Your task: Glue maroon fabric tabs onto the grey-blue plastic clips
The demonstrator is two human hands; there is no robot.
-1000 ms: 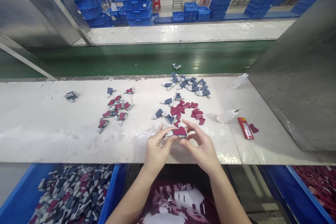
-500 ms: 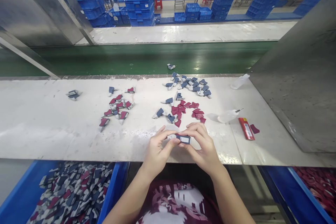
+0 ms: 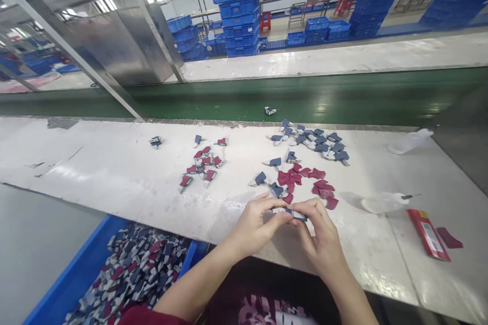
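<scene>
My left hand [image 3: 265,224] and my right hand [image 3: 318,228] meet over the near part of the white table. Between their fingertips they pinch a small dark blue and light grey plastic piece [image 3: 299,215], partly covered by the fingers. Just beyond my hands lie loose maroon pieces [image 3: 292,177] and several blue-and-white parts [image 3: 319,143]. Farther left rests a group of maroon-and-white parts [image 3: 206,161]. A lone dark part [image 3: 155,141] sits apart from them at the left.
Two translucent bottles stand or lie at the right, one a thin-tipped bottle [image 3: 385,202]. Near it are a red box [image 3: 428,235] and one maroon piece [image 3: 450,238]. A green belt [image 3: 213,104] runs behind the table [image 3: 125,172]. A blue bin [image 3: 68,274] full of parts stands lower left.
The view has swung to the left, so the table and its contents appear farther right. Both hands keep their pinch on the small plastic piece.
</scene>
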